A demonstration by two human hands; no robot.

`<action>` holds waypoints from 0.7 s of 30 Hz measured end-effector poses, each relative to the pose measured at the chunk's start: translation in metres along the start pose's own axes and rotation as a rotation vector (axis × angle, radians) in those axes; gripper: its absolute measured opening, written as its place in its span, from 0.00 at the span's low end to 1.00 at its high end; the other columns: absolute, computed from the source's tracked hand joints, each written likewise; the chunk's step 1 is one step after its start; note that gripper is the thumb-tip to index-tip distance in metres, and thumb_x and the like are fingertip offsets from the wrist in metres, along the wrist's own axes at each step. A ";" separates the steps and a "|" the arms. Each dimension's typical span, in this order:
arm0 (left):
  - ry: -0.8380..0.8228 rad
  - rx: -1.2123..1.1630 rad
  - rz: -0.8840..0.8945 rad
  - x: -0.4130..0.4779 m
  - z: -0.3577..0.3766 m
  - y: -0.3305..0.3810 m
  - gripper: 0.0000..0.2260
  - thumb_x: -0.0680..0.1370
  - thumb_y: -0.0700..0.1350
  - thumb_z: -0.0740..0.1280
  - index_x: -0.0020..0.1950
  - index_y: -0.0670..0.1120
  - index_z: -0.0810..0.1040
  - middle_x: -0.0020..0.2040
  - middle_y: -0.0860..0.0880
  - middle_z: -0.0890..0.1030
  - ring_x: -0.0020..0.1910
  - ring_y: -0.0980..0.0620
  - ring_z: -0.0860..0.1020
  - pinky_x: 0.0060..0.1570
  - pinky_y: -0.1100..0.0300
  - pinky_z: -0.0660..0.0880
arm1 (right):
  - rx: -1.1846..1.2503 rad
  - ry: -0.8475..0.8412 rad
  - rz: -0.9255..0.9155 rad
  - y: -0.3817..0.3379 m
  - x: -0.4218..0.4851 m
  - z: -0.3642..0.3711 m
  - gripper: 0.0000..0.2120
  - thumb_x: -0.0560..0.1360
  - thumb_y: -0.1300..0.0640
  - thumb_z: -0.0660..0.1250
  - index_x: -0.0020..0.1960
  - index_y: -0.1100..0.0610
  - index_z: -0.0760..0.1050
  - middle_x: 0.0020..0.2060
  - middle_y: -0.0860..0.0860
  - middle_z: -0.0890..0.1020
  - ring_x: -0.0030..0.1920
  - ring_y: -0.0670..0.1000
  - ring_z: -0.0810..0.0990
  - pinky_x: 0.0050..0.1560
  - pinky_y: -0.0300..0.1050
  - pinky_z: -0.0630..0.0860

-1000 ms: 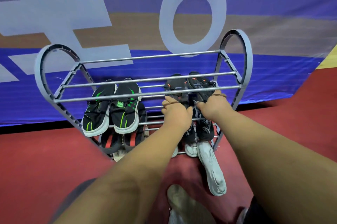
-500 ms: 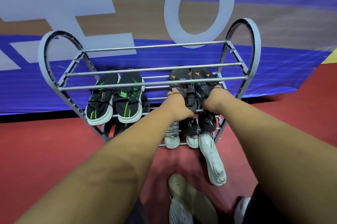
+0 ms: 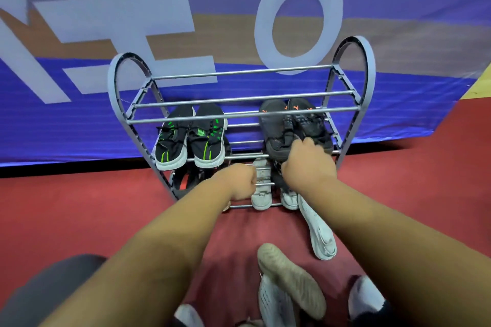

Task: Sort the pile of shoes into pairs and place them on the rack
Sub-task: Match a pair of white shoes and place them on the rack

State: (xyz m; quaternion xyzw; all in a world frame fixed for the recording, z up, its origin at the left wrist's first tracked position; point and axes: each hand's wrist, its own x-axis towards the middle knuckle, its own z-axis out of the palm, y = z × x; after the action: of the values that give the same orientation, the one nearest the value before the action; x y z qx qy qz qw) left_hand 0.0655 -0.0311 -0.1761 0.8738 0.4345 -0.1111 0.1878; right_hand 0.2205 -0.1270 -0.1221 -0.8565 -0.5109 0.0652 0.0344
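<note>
A grey shoe rack (image 3: 247, 114) with heart-shaped ends stands against the banner. A black and green pair (image 3: 191, 138) sits on the left of its middle shelf. On the right of that shelf lies a black and orange pair (image 3: 289, 122). My right hand (image 3: 308, 164) grips the heel end of this pair, fingers curled over it. My left hand (image 3: 239, 183) is curled in a fist beside a white shoe (image 3: 261, 188) on the lower shelf and holds nothing that I can see. A second white shoe (image 3: 291, 197) is partly hidden under my right wrist.
Dark shoes (image 3: 186, 180) sit on the lower shelf at the left. On the red floor a white shoe (image 3: 318, 231) lies sole up by the rack's right foot. Nearer me lie a beige-soled shoe (image 3: 289, 281) and other white shoes (image 3: 273, 302).
My left hand has come off the black and orange pair and dropped back to the lower shelf. My right hand stays at the pair's heels. The view has shifted, so the rack appears further right.
</note>
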 end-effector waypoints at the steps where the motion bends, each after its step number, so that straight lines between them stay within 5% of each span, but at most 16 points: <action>1: -0.069 -0.015 -0.030 -0.003 0.009 -0.003 0.11 0.79 0.44 0.65 0.56 0.42 0.83 0.55 0.42 0.86 0.55 0.40 0.82 0.53 0.53 0.78 | 0.058 -0.075 0.021 -0.001 -0.004 0.009 0.17 0.79 0.51 0.65 0.65 0.57 0.76 0.64 0.57 0.78 0.64 0.63 0.79 0.58 0.54 0.75; 3: -0.179 -0.091 -0.100 -0.010 0.035 -0.005 0.14 0.80 0.45 0.64 0.56 0.39 0.85 0.53 0.39 0.86 0.51 0.40 0.83 0.50 0.53 0.78 | 0.119 -0.212 0.071 0.002 -0.015 0.035 0.16 0.80 0.52 0.64 0.63 0.56 0.81 0.63 0.56 0.82 0.63 0.61 0.81 0.59 0.52 0.76; 8: -0.392 -0.135 -0.225 -0.028 0.141 -0.008 0.18 0.83 0.51 0.64 0.64 0.39 0.82 0.64 0.39 0.83 0.61 0.39 0.81 0.56 0.53 0.76 | 0.037 -0.558 0.086 0.034 -0.047 0.147 0.20 0.82 0.48 0.62 0.69 0.57 0.79 0.66 0.56 0.80 0.66 0.59 0.79 0.65 0.51 0.77; 13: -0.494 -0.278 -0.316 -0.062 0.230 0.000 0.23 0.84 0.57 0.63 0.73 0.43 0.77 0.71 0.41 0.79 0.67 0.41 0.79 0.61 0.52 0.73 | 0.018 -0.727 0.062 0.076 -0.073 0.265 0.39 0.72 0.36 0.57 0.79 0.52 0.68 0.71 0.57 0.74 0.71 0.60 0.74 0.70 0.55 0.74; 17: -0.609 -0.596 -0.548 -0.083 0.299 -0.002 0.20 0.76 0.61 0.72 0.55 0.44 0.83 0.52 0.47 0.88 0.48 0.46 0.87 0.53 0.52 0.82 | 0.045 -0.759 0.045 0.077 -0.087 0.292 0.36 0.78 0.42 0.66 0.80 0.59 0.62 0.73 0.60 0.72 0.74 0.62 0.70 0.73 0.53 0.69; 21: -0.561 -0.660 -0.594 -0.073 0.314 0.003 0.16 0.74 0.61 0.75 0.47 0.49 0.82 0.45 0.49 0.87 0.46 0.48 0.86 0.51 0.53 0.84 | 0.017 -0.737 0.024 0.072 -0.091 0.306 0.40 0.75 0.42 0.71 0.78 0.61 0.61 0.73 0.61 0.70 0.73 0.65 0.71 0.72 0.57 0.70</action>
State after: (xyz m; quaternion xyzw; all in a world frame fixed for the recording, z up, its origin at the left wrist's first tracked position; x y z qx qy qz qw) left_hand 0.0143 -0.2185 -0.4330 0.5439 0.6083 -0.2466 0.5228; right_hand 0.1953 -0.2433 -0.4270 -0.7811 -0.4784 0.3740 -0.1457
